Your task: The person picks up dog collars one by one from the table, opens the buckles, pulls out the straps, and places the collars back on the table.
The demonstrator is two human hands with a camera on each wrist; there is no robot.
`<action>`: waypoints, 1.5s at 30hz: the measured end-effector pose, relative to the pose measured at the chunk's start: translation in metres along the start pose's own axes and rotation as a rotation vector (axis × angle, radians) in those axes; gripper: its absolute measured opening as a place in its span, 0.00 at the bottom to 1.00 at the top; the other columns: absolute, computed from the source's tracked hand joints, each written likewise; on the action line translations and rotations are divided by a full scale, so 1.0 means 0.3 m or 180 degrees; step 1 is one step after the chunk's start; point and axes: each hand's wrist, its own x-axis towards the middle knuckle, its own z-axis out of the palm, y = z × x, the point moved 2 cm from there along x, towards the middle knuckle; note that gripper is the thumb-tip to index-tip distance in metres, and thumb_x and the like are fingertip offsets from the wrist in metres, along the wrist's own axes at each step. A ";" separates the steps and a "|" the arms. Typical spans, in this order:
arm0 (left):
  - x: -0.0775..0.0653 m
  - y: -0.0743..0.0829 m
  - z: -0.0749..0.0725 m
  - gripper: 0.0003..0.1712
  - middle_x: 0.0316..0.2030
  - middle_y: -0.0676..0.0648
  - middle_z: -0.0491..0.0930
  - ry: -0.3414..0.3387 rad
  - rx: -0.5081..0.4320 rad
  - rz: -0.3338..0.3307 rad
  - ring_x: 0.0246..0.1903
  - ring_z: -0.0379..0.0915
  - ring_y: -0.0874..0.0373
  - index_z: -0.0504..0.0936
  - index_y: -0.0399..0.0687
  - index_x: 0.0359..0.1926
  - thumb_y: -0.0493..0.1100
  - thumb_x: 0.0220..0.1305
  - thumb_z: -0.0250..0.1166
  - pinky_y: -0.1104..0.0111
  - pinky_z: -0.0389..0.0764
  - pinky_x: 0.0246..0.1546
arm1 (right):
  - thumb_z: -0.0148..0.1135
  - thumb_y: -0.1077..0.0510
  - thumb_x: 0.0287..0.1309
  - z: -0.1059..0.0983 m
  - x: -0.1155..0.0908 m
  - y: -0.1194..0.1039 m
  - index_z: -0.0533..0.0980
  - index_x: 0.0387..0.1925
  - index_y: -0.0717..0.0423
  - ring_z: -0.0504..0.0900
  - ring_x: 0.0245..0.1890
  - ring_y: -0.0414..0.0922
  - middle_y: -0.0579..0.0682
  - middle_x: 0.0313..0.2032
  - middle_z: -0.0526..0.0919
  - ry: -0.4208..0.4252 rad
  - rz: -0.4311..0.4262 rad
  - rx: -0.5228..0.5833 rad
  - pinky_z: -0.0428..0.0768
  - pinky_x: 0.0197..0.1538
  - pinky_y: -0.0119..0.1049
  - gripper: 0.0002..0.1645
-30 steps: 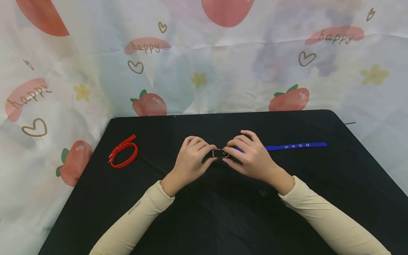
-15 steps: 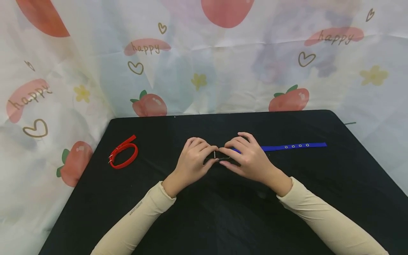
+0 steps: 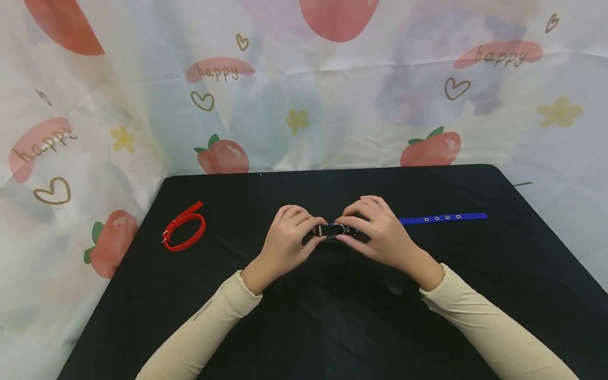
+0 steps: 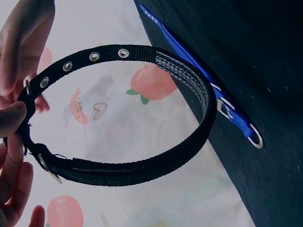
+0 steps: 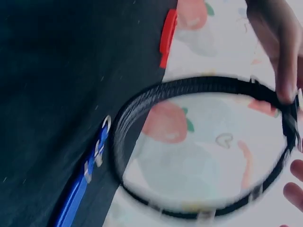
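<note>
A black collar [image 4: 123, 174] with metal eyelets and rings forms a closed loop. My left hand [image 3: 291, 240] pinches it beside the buckle, thumb on the strap in the left wrist view. My right hand [image 3: 380, 232] is close by on the right, its bent index finger and thumb around the stretch with the D-ring and eyelets. In the left wrist view these right fingers look apart from the strap, so no firm grip shows. Beyond the hands lies a blue collar [image 3: 444, 218], stretched out flat, its buckle end hidden in the head view but visible in both wrist views.
A red collar [image 3: 187, 246], buckled into a loop, lies at the far left of the black-covered table [image 3: 304, 316]. Behind the table hangs a pale curtain [image 3: 342, 105] printed with fruit and hearts.
My right hand came in close to the left fingers half a second ago, then drew back to the right. The D-ring and eyelets show again between the hands. My left hand stays nearly still.
</note>
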 end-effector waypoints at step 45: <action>-0.009 -0.060 -0.041 0.05 0.25 0.53 0.79 -0.0195 0.0436 -0.0227 0.34 0.74 0.56 0.82 0.48 0.30 0.41 0.49 0.69 0.57 0.71 0.55 | 0.76 0.58 0.38 -0.072 -0.099 0.095 0.83 0.30 0.50 0.81 0.40 0.46 0.44 0.33 0.85 -0.1514 0.0925 -0.0191 0.72 0.53 0.53 0.12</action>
